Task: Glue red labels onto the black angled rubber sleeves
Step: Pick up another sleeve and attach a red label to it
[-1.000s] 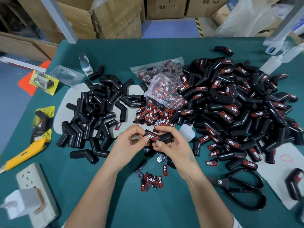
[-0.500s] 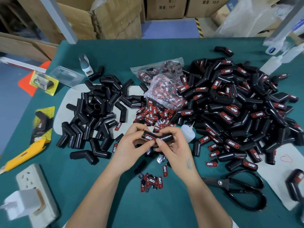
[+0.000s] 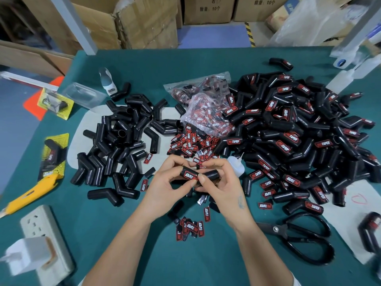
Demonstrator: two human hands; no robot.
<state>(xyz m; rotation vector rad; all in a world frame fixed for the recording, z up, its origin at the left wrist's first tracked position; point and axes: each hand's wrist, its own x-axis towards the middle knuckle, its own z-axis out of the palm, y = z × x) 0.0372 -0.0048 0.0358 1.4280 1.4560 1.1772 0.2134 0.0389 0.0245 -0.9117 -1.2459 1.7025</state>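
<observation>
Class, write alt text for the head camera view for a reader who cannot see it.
Both hands, left hand and right hand, grip one labelled black sleeve above a green table. Unlabelled sleeves lie left, labelled sleeves right.

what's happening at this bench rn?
A person is labelling by hand. Both hands, left and right, hold one black angled sleeve and press a red label onto it. Unlabelled sleeves lie on the left, the labelled pile on the right, loose labels and a glue bottle between.
</observation>
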